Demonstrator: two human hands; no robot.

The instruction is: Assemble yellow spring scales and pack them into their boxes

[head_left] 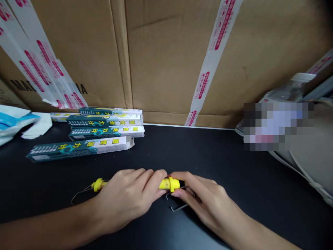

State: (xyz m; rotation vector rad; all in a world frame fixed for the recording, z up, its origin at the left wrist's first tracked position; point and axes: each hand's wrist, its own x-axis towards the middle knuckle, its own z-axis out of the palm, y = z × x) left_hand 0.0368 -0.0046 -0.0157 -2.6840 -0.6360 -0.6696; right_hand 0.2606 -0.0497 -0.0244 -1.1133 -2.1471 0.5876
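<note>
My left hand (135, 189) is wrapped round the tube of a spring scale (164, 184) with yellow end collars. The scale lies crosswise just over the black tabletop, and my fingers hide its middle. From its left yellow collar (97, 185) sticks a bent wire loop (80, 193). My right hand (205, 194) is closed at the other end, thumb and fingers pinching around the black tip beyond the yellow collar. Thin bent metal hooks (179, 208) poke out beneath the right fingers; how they join the scale is hidden.
Behind the hands, a slim printed box (80, 150) lies in front of several similar boxes (106, 132). A taped cardboard carton (166, 62) walls off the back. At right are a plastic bottle (283, 92), partly blurred, and a beige bag (309, 149); a blue-white wrapper (18, 121) lies left.
</note>
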